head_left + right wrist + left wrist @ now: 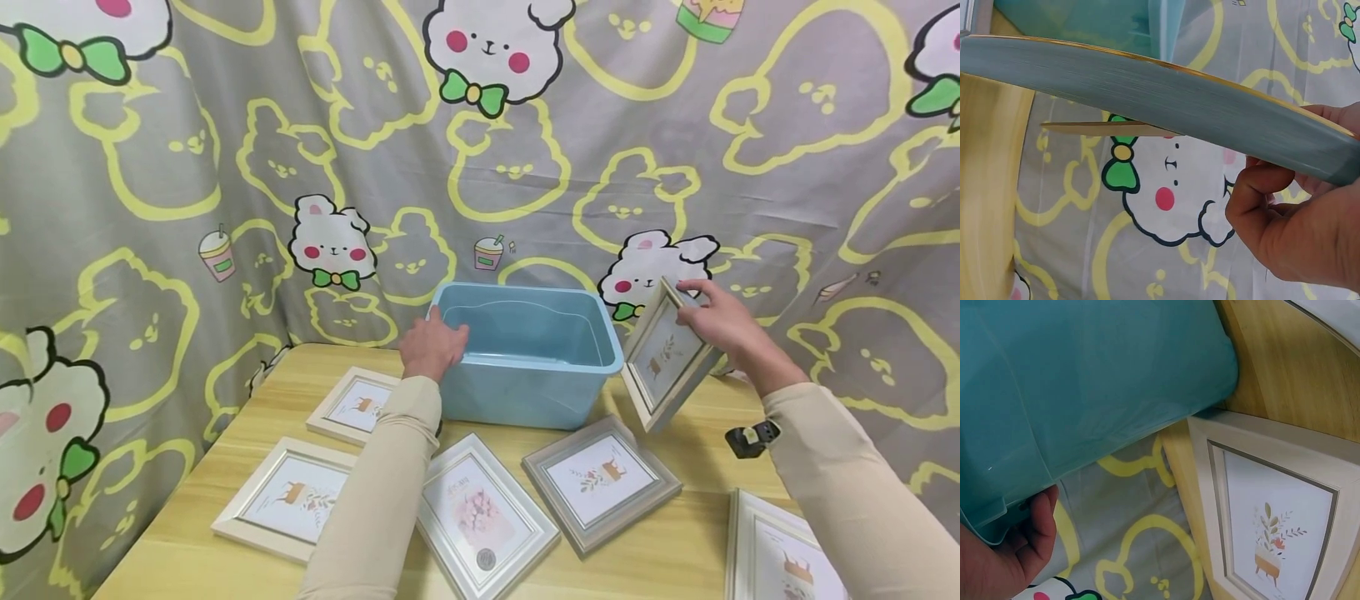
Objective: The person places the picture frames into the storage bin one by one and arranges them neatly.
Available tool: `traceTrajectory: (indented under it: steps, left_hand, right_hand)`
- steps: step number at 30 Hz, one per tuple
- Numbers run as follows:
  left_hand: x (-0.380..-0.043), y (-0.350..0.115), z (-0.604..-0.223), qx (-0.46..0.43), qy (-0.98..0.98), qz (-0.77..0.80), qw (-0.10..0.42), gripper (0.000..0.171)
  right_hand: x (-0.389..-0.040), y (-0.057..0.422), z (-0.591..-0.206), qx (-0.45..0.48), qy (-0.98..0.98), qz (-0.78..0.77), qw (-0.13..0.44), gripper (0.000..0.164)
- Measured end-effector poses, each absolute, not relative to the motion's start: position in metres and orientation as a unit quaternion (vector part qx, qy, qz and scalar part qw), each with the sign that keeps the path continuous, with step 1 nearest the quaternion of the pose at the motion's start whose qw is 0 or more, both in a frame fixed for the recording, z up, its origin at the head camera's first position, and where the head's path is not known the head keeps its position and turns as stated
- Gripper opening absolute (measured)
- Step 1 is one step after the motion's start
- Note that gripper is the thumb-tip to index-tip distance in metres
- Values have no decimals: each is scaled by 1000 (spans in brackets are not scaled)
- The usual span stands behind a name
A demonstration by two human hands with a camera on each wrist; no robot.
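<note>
A light blue plastic bin (517,392) stands at the back of the wooden table. My left hand (433,343) grips its left rim; the left wrist view shows the fingers (1044,519) curled under the rim. To the right of the bin, my right hand (720,321) holds a picture frame (643,392) by its upper edge, tilted, with a plant print facing left. In the right wrist view the frame's grey-blue side (1147,94) lies between thumb and fingers, and a thin stand juts from behind it. The frame's lower end is close to the table; contact is unclear.
Several picture frames lie face up on the table (675,550): a small cream one (330,415), a larger cream one (247,508), a silver one (517,562), a grey-brown one (551,483) and a whitish one (738,542). A patterned curtain (525,192) hangs behind.
</note>
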State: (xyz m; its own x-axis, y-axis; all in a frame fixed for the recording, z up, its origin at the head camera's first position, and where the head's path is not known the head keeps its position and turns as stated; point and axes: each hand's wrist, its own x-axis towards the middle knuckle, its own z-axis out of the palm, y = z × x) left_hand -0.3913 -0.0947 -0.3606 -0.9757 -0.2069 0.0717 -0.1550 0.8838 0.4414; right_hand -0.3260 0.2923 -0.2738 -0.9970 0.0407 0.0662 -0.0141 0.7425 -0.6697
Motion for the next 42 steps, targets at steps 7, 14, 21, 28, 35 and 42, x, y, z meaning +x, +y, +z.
traceTrajectory:
  steps: [7,14,21,28,35,42]
  left_hand:
    - [-392,-95,-361,90,-969,-220,60,78]
    - [-392,-96,-361,93,-968,-224,65,77]
    - [-390,-95,-361,93,-969,-222,58,77]
    - [-389,-94,-359,94,-968,-223,59,77]
    - [-390,-93,-360,99,-967,-224,64,77]
    - [-391,-94,-360,94,-969,-219,60,77]
  right_hand:
    - [-324,290,-270,-23,-931,362,44,66]
    - [-323,287,-265,-27,-920,388,50,66]
    - [-324,288,-262,-33,-911,408,50,66]
    - [-323,286,-258,-28,-884,466,35,67]
    - [-322,283,-255,-23,-864,502,29,67]
    - [-322,285,-254,-14,-859,510,27,69]
